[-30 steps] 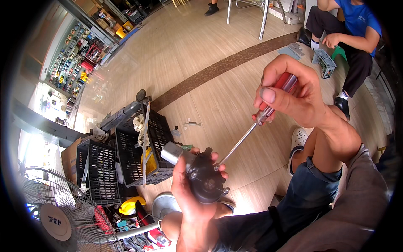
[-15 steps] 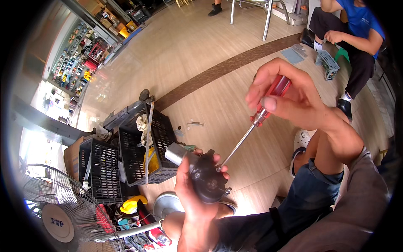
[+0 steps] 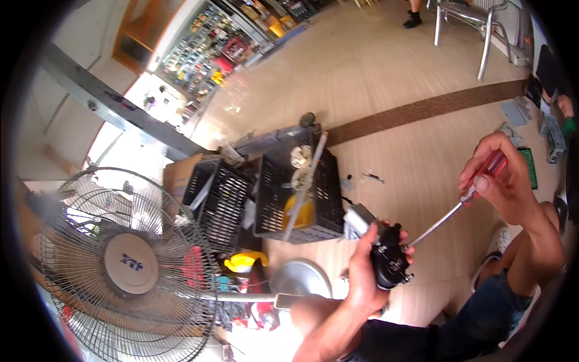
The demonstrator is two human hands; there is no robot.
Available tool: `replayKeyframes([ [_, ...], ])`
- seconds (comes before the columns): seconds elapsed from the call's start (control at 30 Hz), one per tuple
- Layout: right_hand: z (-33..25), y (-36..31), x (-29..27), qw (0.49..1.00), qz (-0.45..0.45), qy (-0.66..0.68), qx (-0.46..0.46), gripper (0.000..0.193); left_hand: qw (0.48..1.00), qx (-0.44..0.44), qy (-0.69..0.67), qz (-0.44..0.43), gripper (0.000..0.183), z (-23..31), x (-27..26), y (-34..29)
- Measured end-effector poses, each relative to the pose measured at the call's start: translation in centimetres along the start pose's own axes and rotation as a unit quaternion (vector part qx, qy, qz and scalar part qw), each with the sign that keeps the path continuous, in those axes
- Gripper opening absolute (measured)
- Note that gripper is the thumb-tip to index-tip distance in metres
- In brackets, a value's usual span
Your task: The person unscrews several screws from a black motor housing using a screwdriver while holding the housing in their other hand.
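screwdriver handle [image 3: 496, 163] is seen in red, shaft [image 3: 440, 222] in silver. the held housing [image 3: 387, 256] is finished in black, its cylinder [image 3: 360, 218] in pale grey. two crates [image 3: 327, 224] are coloured black, patterned with rows of slots. the floor [image 3: 295, 78] is grained in beige and crossed by a brown band [image 3: 422, 113]. the fan hub [image 3: 123, 253] is coloured off-white, marked in blue. the shorts [image 3: 482, 314] are dyed dark blue.

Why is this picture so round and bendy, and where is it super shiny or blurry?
Head view: the fisheye lens bends edges and leaves dark corners; head view: white glare washes out the space behind the fan, and a bright patch lights the floor; head view: the screwdriver gleams; head view: the far shelves look smeary.
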State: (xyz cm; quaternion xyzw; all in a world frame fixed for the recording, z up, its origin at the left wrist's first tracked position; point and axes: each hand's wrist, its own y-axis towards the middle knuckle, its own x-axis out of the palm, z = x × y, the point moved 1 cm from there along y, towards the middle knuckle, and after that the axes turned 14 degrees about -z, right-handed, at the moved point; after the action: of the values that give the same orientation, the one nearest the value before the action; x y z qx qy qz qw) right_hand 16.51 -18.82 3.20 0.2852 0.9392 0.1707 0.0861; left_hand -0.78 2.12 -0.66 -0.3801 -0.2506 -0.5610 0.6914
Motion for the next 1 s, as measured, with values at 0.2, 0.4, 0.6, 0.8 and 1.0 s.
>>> replayKeyframes([
  [0.2,-1.3,0.7,0.5,0.995,-0.021,0.091,0.04,0.036,0.999,-0.005,-0.019,0.025,0.035,-0.6,-0.6,-0.7],
  [0.4,1.8,1.9,1.2,0.996,-0.039,0.056,0.064,0.034,0.996,0.004,-0.043,0.073,0.033,-0.8,-2.1,-1.5],
  [0.6,1.0,2.4,0.3,0.989,-0.094,-0.055,0.1,0.032,0.995,-0.023,-0.062,0.077,0.033,-0.7,-2.3,-1.3],
  [0.8,1.8,3.0,0.7,0.985,-0.125,0.09,0.073,0.032,0.99,-0.039,-0.075,0.115,0.032,-0.7,-3.1,-0.4],
  [1.0,2.5,2.6,-0.6,0.984,-0.128,0.076,0.096,0.033,0.993,-0.066,-0.066,0.075,0.035,-1.4,-2.8,0.6],
])
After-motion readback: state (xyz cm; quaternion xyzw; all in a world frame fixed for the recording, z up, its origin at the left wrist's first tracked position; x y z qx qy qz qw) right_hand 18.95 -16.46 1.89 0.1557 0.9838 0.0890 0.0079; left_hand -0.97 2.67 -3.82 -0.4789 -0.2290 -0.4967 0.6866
